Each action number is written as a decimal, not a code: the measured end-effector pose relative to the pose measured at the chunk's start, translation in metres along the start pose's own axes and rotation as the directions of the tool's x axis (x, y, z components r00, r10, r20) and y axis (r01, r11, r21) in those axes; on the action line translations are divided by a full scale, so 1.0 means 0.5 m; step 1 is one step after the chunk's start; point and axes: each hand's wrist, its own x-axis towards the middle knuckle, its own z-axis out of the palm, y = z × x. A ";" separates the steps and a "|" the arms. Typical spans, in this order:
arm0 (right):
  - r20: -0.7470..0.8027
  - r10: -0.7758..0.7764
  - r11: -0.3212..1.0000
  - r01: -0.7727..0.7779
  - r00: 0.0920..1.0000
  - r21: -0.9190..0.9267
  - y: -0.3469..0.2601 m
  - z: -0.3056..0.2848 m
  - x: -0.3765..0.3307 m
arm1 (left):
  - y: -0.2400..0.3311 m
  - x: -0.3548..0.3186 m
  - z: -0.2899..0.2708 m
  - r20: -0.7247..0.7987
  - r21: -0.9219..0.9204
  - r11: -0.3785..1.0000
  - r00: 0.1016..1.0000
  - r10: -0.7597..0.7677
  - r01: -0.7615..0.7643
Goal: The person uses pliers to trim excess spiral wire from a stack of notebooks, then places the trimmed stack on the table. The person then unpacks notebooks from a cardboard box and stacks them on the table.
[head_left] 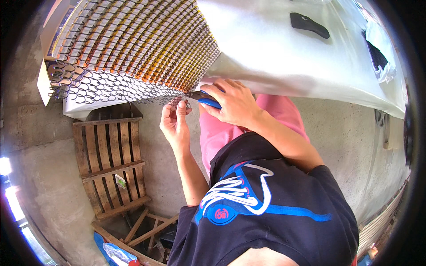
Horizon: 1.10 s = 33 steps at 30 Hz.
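A large panel of dark wire loops (133, 42), with yellow, orange and pale strips running beneath its rows, lies over the table's left part. Its near edge of bare wire loops (95, 88) hangs past the table edge. My left hand (176, 126) is closed, thumb and fingertips pinching the wire at the panel's near right corner. Pliers with blue handles (208, 103) are gripped in my right hand (237, 102). Their dark jaws point left and meet the wire corner just above my left fingertips. Exactly what the jaws bite on is too small to tell.
A shiny whitish sheet covers the table (266, 57). On it lie a black sock-shaped piece (309, 25) and a clear plastic bag (385, 73) at the far right. A slatted wooden chair (113, 166) stands at left on the concrete floor, near wooden framing (148, 230).
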 end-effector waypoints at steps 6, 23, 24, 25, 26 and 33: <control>0.124 0.130 0.991 -0.134 0.984 0.026 -0.017 -0.004 -0.011 | 0.001 -0.001 0.002 -0.008 0.011 1.000 1.000 0.001 -0.001; 0.515 0.252 0.702 -0.521 0.819 0.485 -0.001 -0.018 0.010 | -0.001 -0.005 -0.013 -0.008 -0.005 1.000 1.000 -0.015 0.014; 0.730 0.217 0.452 -0.730 0.648 0.513 0.000 -0.032 0.020 | 0.000 -0.003 -0.012 -0.003 -0.014 1.000 1.000 -0.021 0.021; 0.753 0.203 0.250 -0.777 0.626 0.578 0.000 -0.023 0.010 | 0.003 -0.002 -0.011 0.012 -0.116 0.990 0.997 -0.075 0.076; 0.608 0.243 0.456 -0.643 0.755 0.616 0.001 -0.009 0.000 | 0.005 -0.004 -0.012 0.033 -0.215 0.968 0.991 -0.127 0.131; -0.040 0.086 0.993 -0.089 0.995 -0.081 -0.020 -0.032 -0.029 | -0.047 -0.016 -0.039 0.451 -0.812 0.214 0.816 -0.362 0.543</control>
